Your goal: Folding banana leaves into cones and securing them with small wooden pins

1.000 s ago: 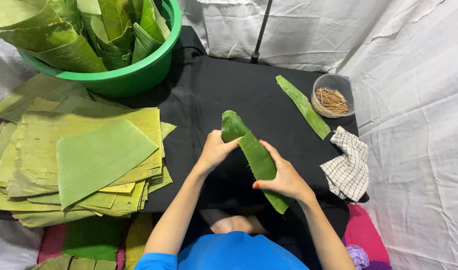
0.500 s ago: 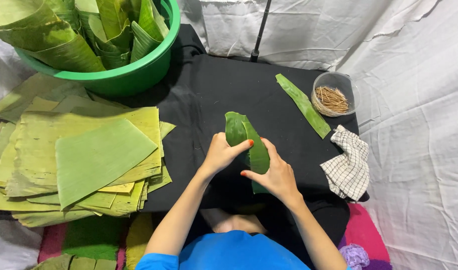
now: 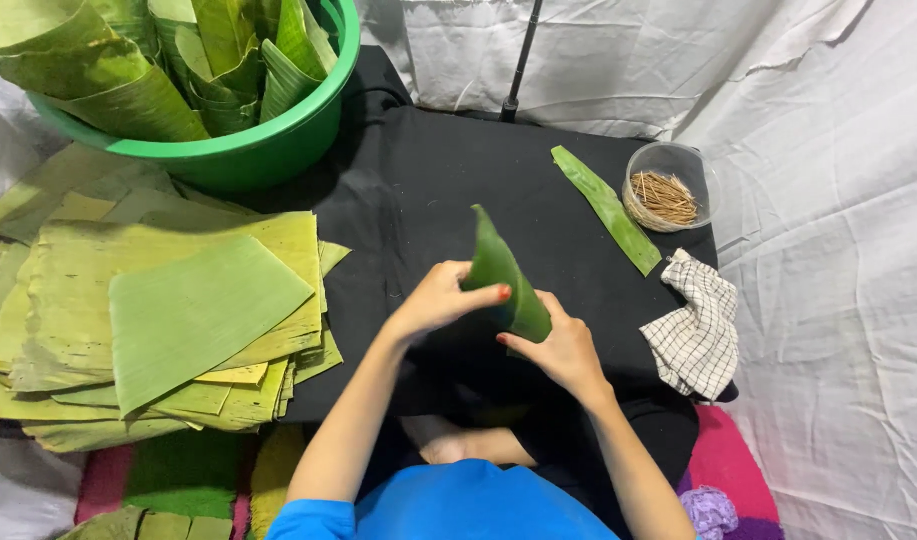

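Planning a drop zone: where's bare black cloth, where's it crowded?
Free: black cloth between the green tub and the leaf strip. Smaller patch between the hands and the checked rag. Crowded: left side under the leaf stack; right edge with the bowl of sticks.

Viewpoint: one head-worn camera was set above the seated person.
Direction: it was aimed steeply down at the black cloth (image 3: 419,200).
Nearness: close, both forearms were framed.

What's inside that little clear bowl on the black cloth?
The clear bowl holds a pile of thin brown sticks. Whatever lies beneath the pile is covered.
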